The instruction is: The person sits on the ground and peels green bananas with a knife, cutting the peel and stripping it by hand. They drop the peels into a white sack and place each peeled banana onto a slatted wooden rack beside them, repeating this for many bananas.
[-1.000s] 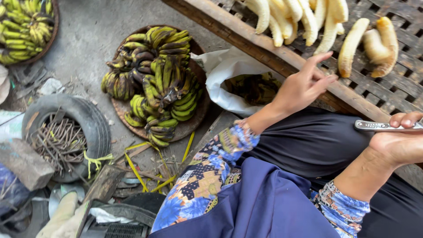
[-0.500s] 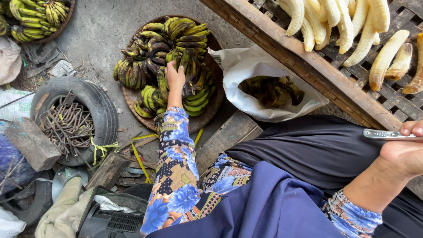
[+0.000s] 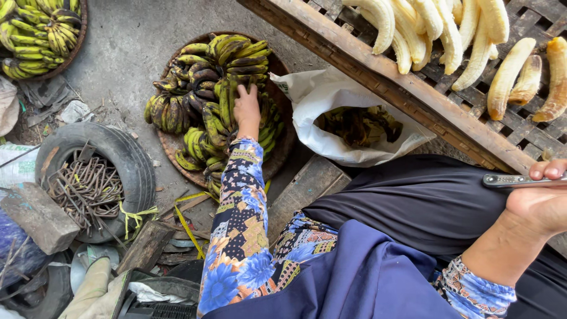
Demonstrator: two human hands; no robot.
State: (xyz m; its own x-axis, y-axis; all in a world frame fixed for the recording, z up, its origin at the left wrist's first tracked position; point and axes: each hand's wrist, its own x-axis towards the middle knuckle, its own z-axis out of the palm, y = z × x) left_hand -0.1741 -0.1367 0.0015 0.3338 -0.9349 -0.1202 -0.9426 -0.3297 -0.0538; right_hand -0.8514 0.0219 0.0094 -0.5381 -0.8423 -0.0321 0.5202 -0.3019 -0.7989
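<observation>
Your left hand rests its grip on the unpeeled bananas, hold unclear; your right hand grips a knife tight

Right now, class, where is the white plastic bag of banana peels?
In the head view the white plastic bag sits on the ground at centre, between the round tray of unpeeled bananas and the slatted wooden rack.

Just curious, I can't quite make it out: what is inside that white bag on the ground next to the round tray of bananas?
The white bag gapes open, showing a heap of dark yellow-green banana peels. Whatever lies under that heap is covered.
</observation>
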